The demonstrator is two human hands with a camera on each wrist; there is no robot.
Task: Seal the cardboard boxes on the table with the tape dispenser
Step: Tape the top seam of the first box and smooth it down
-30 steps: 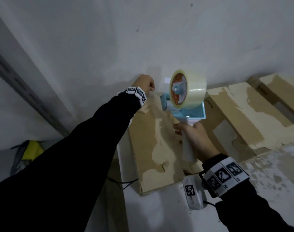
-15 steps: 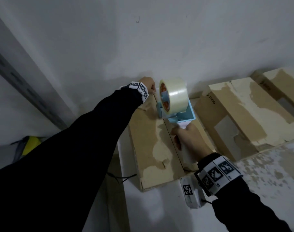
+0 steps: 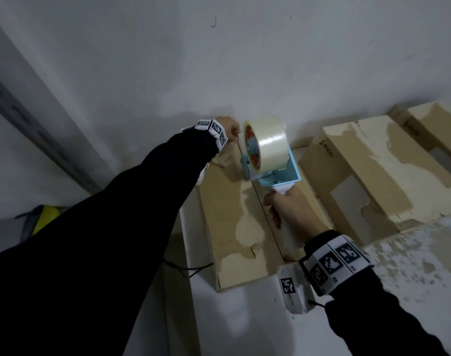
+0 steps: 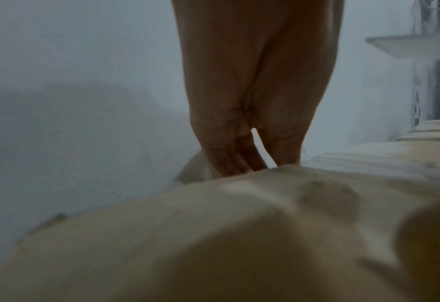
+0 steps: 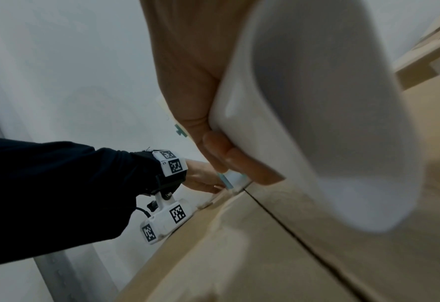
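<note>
Right hand [image 3: 293, 211] gripped tape dispenser [image 3: 268, 155] handle, dispenser at far end of cardboard box [image 3: 234, 227] on desk [image 3: 245, 317]. Left hand [image 3: 229, 128] at same far edge, fingers hidden, grasp unclear. Seam [image 3: 266, 219] ran lengthwise back toward person; pull likely along it.

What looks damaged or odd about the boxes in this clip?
The cardboard boxes have pale patches where the brown surface layer looks torn away. The centre seam under the tape dispenser shows no tape.
</note>
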